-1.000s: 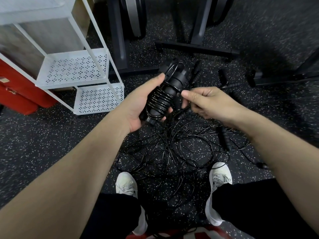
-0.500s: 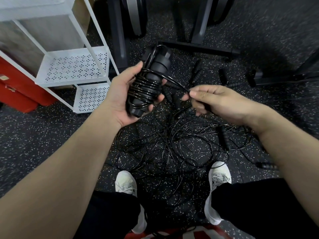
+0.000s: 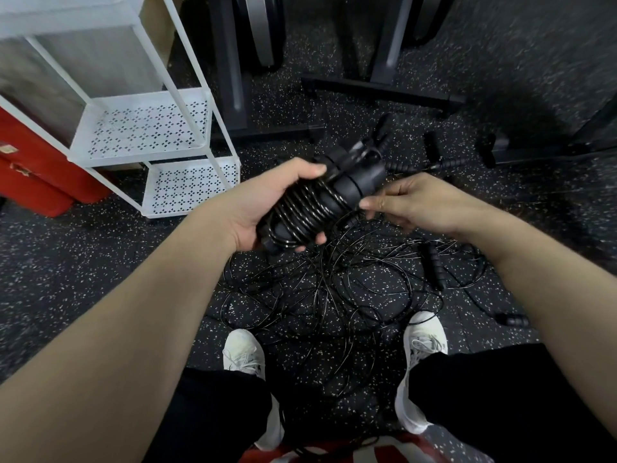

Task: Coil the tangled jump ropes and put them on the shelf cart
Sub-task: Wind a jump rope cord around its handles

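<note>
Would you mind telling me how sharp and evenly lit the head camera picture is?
Head view: the coiled jump rope in the left hand is fairly sharp, with glints on the cord; the shelf cart and frame edges bend and smear from wide-angle distortion; the upper right floor falls into shadow.

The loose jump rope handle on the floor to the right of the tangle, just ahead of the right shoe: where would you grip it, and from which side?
Probably round the middle of the loose handle, coming straight down from above with the right hand. It lies flat on the floor, its ribbed shaft bare on top, while cords from the tangled ropes run off its ends.
</note>
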Motion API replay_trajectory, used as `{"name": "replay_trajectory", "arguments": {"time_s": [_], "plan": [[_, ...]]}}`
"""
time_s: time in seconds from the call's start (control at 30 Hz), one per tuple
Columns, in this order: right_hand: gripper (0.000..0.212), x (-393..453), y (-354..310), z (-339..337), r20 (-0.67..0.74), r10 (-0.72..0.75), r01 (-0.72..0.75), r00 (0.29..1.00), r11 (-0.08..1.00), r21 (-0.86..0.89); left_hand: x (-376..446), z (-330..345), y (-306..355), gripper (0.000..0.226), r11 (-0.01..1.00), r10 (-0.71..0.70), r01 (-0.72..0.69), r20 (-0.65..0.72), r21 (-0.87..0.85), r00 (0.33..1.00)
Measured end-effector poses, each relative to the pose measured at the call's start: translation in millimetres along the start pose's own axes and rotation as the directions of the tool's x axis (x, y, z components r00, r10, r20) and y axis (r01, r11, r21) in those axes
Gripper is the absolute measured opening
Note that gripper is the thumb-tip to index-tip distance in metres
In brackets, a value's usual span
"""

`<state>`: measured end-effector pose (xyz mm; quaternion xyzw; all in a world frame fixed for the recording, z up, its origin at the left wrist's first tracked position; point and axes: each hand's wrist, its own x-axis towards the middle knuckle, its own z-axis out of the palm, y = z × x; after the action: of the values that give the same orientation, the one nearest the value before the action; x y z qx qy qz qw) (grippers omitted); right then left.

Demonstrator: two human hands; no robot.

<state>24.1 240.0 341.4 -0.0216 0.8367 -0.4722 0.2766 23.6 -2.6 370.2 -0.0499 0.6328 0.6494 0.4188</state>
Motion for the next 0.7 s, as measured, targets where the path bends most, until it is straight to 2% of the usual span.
{"name": "replay_trajectory", "arguments": {"time_s": [0.07,0.13,0.17,0.23,0.33,0.47,0.7], "plan": [[0.029,-0.5,-1.6,1.1,0.010,0.001,-0.001,1.000,0.998,-0.056,1.3,0.5,-2.7,0.054,0.995,-0.050,0.046,0.041,0.093,0.998],[0.045,1.6,-0.8,1.9,0.003,0.015,-0.015,1.000,0.988,-0.152,2.7,1.8,-5.4,0.049,0.985,-0.092,0.079,0.076,0.154,0.993],[0.046,2.9,0.3,1.4,-0.004,0.029,-0.029,1.000,0.983,-0.182,3.6,2.6,-6.8,0.046,0.978,-0.109,0.091,0.088,0.190,0.990],[0.038,4.6,-0.1,2.0,-0.016,0.043,-0.045,0.999,0.980,-0.192,7.0,3.9,-9.5,0.040,0.946,-0.142,0.106,0.095,0.307,0.985],[0.004,7.5,-0.3,5.5,-0.035,0.031,-0.039,0.999,0.961,-0.273,12.1,6.9,-14.0,0.044,0.843,-0.207,0.126,0.100,0.523,0.973],[0.009,6.9,-0.2,9.3,-0.015,0.033,-0.036,0.999,0.960,-0.276,17.3,6.7,-18.1,0.062,0.667,-0.207,0.069,0.095,0.742,0.974],[0.007,8.2,-4.3,15.2,0.082,0.018,0.005,0.997,0.963,-0.268,20.1,7.1,-19.1,0.071,0.488,-0.214,0.024,0.093,0.872,0.972]]}}
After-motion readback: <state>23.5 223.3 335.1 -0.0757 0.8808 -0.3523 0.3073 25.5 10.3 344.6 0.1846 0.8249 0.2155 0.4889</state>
